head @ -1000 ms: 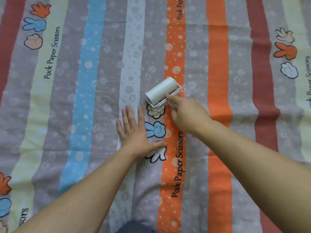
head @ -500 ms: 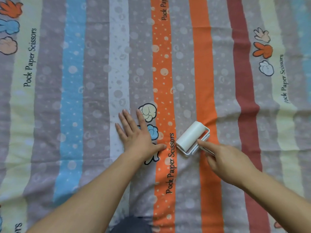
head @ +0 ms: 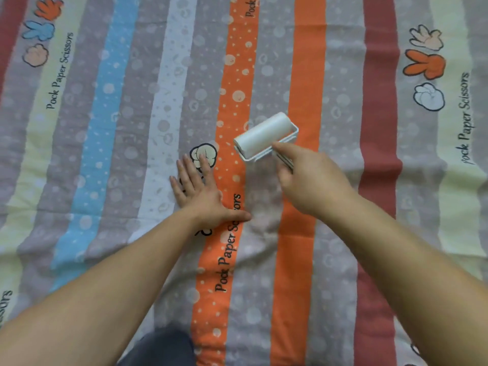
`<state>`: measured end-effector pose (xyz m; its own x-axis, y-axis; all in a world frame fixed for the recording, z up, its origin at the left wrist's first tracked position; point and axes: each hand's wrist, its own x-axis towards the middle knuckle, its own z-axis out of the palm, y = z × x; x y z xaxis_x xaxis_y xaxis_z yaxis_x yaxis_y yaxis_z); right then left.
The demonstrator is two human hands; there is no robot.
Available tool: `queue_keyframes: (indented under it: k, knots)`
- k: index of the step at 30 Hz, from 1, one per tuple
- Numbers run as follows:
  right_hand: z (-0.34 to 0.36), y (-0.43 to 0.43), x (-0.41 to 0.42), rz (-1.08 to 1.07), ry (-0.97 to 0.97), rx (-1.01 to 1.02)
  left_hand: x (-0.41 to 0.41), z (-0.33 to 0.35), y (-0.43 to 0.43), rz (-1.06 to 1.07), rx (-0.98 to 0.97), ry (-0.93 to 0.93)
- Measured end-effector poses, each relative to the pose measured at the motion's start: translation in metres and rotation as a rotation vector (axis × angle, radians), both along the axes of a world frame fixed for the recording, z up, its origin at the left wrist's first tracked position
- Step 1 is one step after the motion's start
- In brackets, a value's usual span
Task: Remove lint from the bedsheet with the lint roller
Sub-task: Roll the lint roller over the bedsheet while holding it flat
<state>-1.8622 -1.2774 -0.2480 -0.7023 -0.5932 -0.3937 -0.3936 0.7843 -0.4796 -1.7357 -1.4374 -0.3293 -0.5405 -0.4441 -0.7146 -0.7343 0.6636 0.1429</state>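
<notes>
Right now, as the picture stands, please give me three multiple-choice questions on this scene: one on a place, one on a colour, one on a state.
1. Where does the lint roller rest on the bedsheet?
A. on the light blue stripe
B. over the grey band between the dotted orange stripe and the plain orange stripe
C. on the dark red stripe

2. What colour is its roll?
A. black
B. white
C. green

3. How is the left hand?
A. flat on the sheet, fingers straight
B. closed in a fist
C. holding the roller

Answers:
1 B: the roll spans the grey band, with orange at each end.
2 B: roll and frame are white.
3 A: its palm lies flat, while the right hand grips the handle.
</notes>
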Motion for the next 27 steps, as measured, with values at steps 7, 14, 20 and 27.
queue_keyframes:
  k: [7, 14, 20, 27]
  knots:
    - [-0.046, -0.018, -0.013, 0.149, 0.059, 0.113, -0.006, -0.006, 0.003, 0.025, -0.026, -0.04]
    - [-0.026, 0.075, 0.012, 0.2, 0.032, 0.225, -0.003, 0.008, 0.023, 0.028, -0.035, -0.002]
    - [-0.017, 0.133, 0.03, 0.188, 0.037, 0.342, -0.005, 0.007, 0.058, -0.049, 0.011, 0.024]
    - [0.024, 0.174, 0.026, 0.18, -0.054, 0.507, -0.019, 0.002, 0.077, -0.124, 0.016, 0.036]
